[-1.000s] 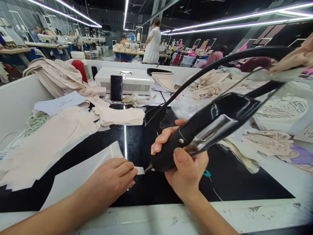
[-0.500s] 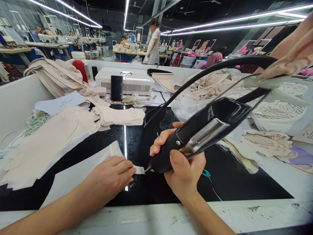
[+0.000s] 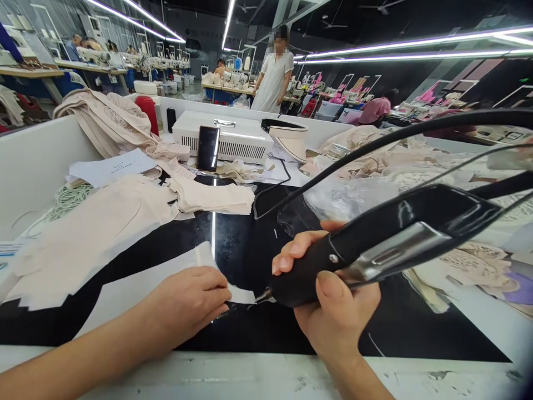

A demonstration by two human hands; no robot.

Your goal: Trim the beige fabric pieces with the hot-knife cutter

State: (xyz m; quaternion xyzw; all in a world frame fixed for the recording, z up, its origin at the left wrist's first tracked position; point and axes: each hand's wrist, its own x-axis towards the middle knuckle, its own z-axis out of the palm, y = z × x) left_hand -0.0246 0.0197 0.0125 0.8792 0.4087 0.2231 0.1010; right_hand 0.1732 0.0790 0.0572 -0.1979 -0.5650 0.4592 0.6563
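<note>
My right hand (image 3: 337, 294) is wrapped round a black corded hand tool (image 3: 400, 222) with a silver lever along its side. Its pointed metal tip (image 3: 264, 296) meets, or almost meets, the narrow end of a white fabric piece (image 3: 137, 280). My left hand (image 3: 189, 305) presses on that piece, fingers together and bent, fingertips close to the narrow strip. Part of the fabric is hidden beneath this hand and forearm. Under both lies a glossy black board (image 3: 245, 255).
Stacked beige fabric pieces (image 3: 95, 233) lie on the left. Behind them are a phone (image 3: 208, 148), a white vented box (image 3: 241, 136) and a visor (image 3: 287, 136). A thick black cable (image 3: 353, 153) arches across the right, over plastic film (image 3: 341, 194) and lace pieces. A person (image 3: 272, 78) stands beyond.
Another hand at the cable, upper right, has left the view. The tool leans lower to the right, and its tip stays by the strip's end. The standing person has turned.
</note>
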